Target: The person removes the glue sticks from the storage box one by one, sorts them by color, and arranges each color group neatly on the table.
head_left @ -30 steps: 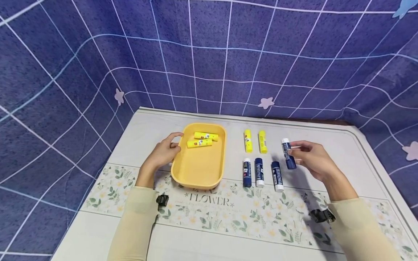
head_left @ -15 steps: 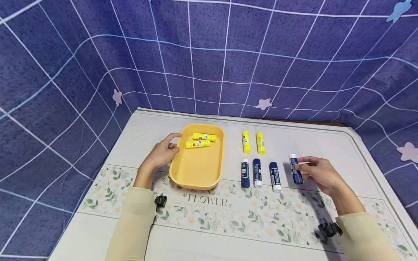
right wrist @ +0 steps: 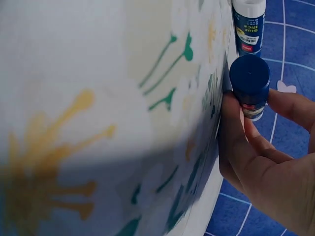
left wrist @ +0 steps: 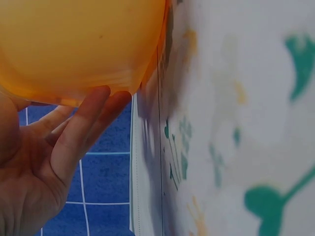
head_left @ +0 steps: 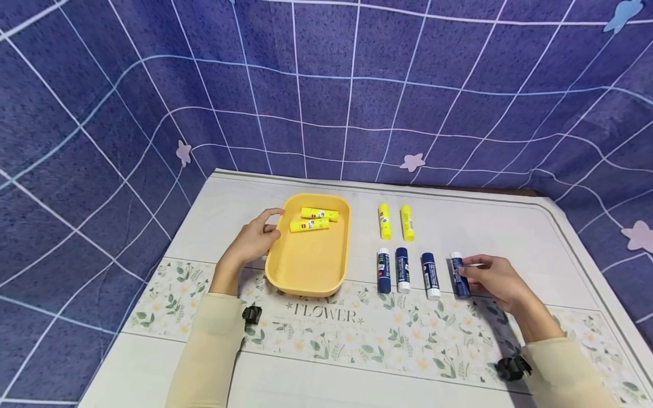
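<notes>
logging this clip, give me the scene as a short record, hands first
left hand: touches the left side of a yellow rounded-rectangle plastic tray
right hand: pinches a navy cylindrical glue stick, white end facing away
in tray: two yellow cylindrical sticks
far row, on white flower-print table: two more yellow sticks
near row: three navy glue sticks, left of the pinched one

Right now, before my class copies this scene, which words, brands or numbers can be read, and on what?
"FLOWER": the table covering; the fainter line beneath is unreadable.
"GLUE STICK": the blue stick beside the held stick, in the right wrist view.
Too small or blurred: other print on these two, and the labels on the other blue sticks and yellow sticks.
</notes>
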`<control>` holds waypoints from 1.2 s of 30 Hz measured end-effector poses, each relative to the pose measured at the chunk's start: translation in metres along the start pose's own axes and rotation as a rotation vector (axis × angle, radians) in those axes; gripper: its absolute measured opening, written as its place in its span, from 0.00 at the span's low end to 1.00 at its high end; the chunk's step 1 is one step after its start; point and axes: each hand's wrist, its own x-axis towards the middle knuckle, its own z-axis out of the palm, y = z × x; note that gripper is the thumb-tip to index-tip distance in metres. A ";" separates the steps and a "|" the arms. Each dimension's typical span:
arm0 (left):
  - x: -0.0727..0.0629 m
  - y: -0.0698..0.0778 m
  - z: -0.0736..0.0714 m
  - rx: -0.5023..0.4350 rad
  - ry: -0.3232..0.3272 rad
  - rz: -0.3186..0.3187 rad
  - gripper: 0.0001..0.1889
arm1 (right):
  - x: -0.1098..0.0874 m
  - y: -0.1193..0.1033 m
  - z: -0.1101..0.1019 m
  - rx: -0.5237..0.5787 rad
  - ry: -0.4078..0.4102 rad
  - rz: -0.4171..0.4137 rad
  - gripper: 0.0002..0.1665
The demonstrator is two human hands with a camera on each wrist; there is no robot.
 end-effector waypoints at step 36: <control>-0.001 0.001 0.001 -0.004 0.006 -0.003 0.30 | -0.008 -0.012 0.007 -0.361 0.075 -0.073 0.33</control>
